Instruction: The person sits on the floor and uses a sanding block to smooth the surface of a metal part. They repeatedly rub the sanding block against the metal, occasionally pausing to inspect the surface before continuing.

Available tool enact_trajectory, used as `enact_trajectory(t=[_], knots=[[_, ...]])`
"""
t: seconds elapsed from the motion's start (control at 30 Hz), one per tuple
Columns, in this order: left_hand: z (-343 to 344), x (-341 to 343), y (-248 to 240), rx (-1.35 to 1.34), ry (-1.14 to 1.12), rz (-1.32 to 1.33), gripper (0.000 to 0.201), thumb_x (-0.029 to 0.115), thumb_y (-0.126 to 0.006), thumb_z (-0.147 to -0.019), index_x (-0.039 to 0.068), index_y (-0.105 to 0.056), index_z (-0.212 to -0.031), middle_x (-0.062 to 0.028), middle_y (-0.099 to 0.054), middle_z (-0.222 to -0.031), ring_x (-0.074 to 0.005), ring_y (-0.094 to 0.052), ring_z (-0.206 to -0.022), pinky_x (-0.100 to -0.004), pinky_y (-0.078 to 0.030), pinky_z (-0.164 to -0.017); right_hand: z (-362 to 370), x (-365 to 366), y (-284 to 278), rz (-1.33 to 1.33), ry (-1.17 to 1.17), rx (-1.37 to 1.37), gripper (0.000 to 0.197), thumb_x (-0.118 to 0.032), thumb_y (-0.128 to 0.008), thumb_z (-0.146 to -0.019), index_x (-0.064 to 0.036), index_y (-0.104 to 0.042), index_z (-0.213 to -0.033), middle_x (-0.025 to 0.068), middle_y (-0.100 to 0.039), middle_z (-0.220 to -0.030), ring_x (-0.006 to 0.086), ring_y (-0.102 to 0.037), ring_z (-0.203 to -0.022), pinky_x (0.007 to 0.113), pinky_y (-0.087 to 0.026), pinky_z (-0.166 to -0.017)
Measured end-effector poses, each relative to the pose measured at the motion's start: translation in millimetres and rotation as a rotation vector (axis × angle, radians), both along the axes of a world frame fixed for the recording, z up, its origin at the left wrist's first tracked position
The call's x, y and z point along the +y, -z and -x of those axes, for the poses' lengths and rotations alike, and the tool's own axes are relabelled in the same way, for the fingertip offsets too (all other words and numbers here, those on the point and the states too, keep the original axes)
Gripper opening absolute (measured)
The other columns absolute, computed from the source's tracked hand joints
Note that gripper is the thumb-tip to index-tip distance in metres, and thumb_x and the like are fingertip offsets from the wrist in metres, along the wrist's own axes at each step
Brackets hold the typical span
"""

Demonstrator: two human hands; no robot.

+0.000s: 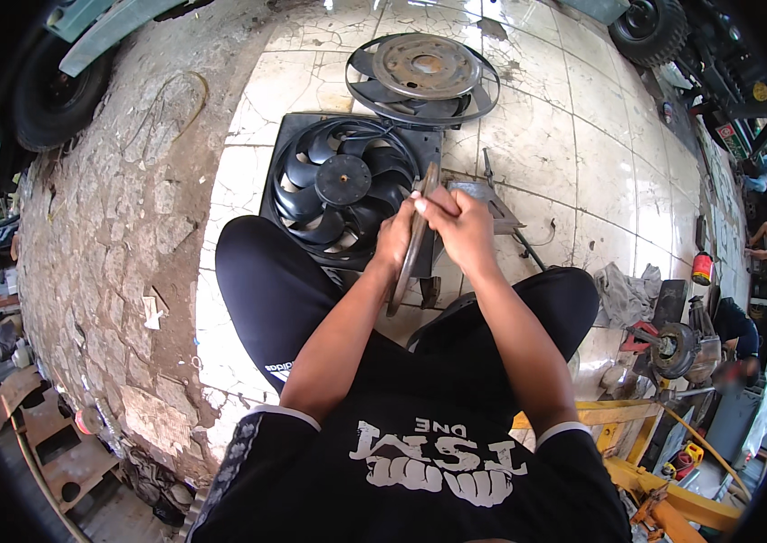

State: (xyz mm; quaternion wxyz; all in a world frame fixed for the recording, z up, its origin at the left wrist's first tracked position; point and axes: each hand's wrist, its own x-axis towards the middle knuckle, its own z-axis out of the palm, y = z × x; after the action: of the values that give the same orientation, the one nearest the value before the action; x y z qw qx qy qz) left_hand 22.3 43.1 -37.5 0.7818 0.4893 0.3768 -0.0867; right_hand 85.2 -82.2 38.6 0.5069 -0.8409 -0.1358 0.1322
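A worn brown metal disc (409,258) stands nearly edge-on between my hands, above my lap. My left hand (394,237) is closed around its left side near the upper end. My right hand (467,229) is closed at the disc's upper right, pinching a small reddish-brown flat piece (442,197) that looks like folded sandpaper. Right behind the disc lies a black radiator fan (343,181) in its square shroud. Farther off, a rusty round metal plate (427,65) rests on another black ringed fan (362,89).
A grey metal bracket-like part (492,204) lies on the tiles right of the fan. Grey cloth (628,294), a wheel hub assembly (677,348) and a yellow metal frame (619,416) are at the right. A red can (702,268) stands beyond. Broken stone paving (112,235) covers the left.
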Motion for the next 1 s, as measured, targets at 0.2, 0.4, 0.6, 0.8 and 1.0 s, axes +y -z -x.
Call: enact_trajectory(t=[0.2,0.4,0.6,0.8,1.0], knots=[[7,-5,-2,0.027,0.047,-0.125,0.083,0.072,-0.057,-0.097,-0.006,-0.079,-0.114,-0.0171,-0.078,-0.101,-0.0215,-0.070,-0.087,-0.0376,-0.055,-0.083,25,-9,-7,0.064,0.010,-0.103,0.059,-0.046,-0.089,-0.087,0.0003,-0.055,-0.074,0.0193,-0.060,-0.065,0.0310,-0.053,-0.057,0.043,-0.048,-0.061],[7,-10,-7,0.006,0.013,-0.092,0.081,0.071,-0.057,-0.098,-0.005,-0.080,-0.114,-0.0157,-0.077,-0.099,-0.0206,-0.070,-0.089,-0.0378,-0.056,-0.080,5,-4,-3,0.070,0.062,-0.076,0.048,-0.038,-0.087,-0.092,-0.0012,-0.061,-0.075,0.0076,-0.066,-0.064,0.0131,-0.059,-0.059,0.035,-0.048,-0.058],[-5,9,27,-0.096,0.009,-0.200,0.082,0.071,-0.060,-0.097,-0.005,-0.078,-0.120,-0.0175,-0.078,-0.105,-0.0223,-0.072,-0.096,-0.0382,-0.055,-0.090,15,-2,3,-0.012,-0.032,0.073,0.051,-0.045,-0.087,-0.089,-0.0004,-0.066,-0.080,0.0111,-0.069,-0.070,0.0198,-0.064,-0.063,0.037,-0.053,-0.065],[5,-8,-12,0.005,0.005,-0.056,0.087,0.073,-0.065,-0.089,-0.009,-0.077,-0.115,-0.0207,-0.077,-0.104,-0.0262,-0.073,-0.090,-0.0395,-0.057,-0.081,11,-6,0,0.016,0.105,0.077,0.048,-0.045,-0.087,-0.090,-0.0003,-0.070,-0.081,0.0090,-0.076,-0.074,0.0184,-0.074,-0.071,0.034,-0.056,-0.069],[2,-10,-8,0.026,-0.051,-0.087,0.087,0.073,-0.064,-0.088,-0.009,-0.078,-0.113,-0.0227,-0.077,-0.103,-0.0267,-0.073,-0.092,-0.0403,-0.057,-0.085,-2,1,7,0.033,0.116,-0.034,0.051,-0.046,-0.085,-0.091,0.0007,-0.068,-0.079,0.0150,-0.070,-0.071,0.0235,-0.069,-0.066,0.039,-0.054,-0.067]])
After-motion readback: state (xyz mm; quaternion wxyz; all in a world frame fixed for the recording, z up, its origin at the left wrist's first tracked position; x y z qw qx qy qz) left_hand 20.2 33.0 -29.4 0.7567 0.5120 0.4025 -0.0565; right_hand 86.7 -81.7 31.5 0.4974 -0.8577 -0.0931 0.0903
